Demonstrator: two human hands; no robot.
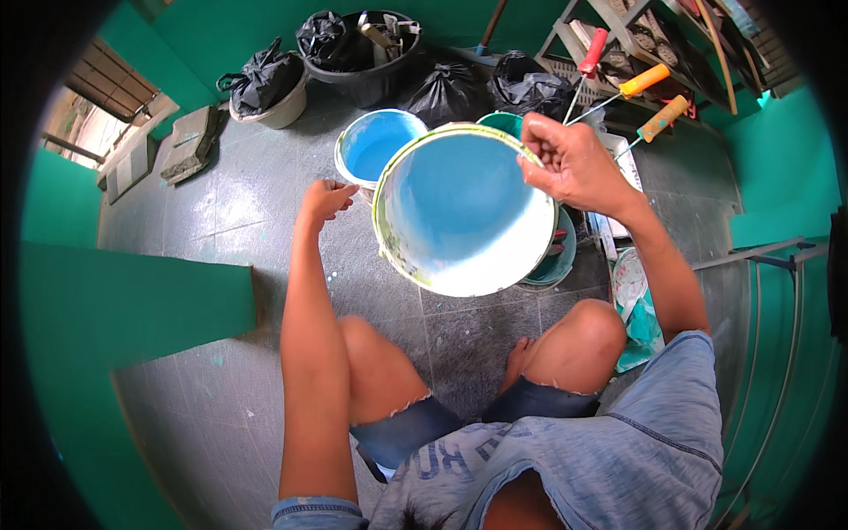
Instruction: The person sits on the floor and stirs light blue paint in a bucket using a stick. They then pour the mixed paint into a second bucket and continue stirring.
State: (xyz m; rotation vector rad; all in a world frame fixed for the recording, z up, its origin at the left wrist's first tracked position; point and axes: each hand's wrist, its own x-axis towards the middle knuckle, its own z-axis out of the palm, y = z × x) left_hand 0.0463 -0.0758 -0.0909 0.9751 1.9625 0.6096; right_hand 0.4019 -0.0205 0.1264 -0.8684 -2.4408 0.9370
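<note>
My right hand (574, 168) is closed on the right rim of a large paint bucket (386, 231), which is lifted and tipped so its mouth faces me. Its white inside is coated with blue paint, and yellow-green paint crusts the rim. Behind it and to the left stands a second white bucket (341, 152) with blue paint in it. My left hand (329, 201) is beside that bucket's near left side, fingers curled in with the fingertips close to its wall. Whether they pinch something there is hidden.
Paint rollers with a red handle (594, 51), an orange handle (645, 80) and a yellow handle (662, 118) stick up at the right. A teal bucket (565, 265) stands behind the lifted one. Black bags (446, 93) and a black tub (358, 84) line the far wall. A green wall (177, 291) juts in from the left.
</note>
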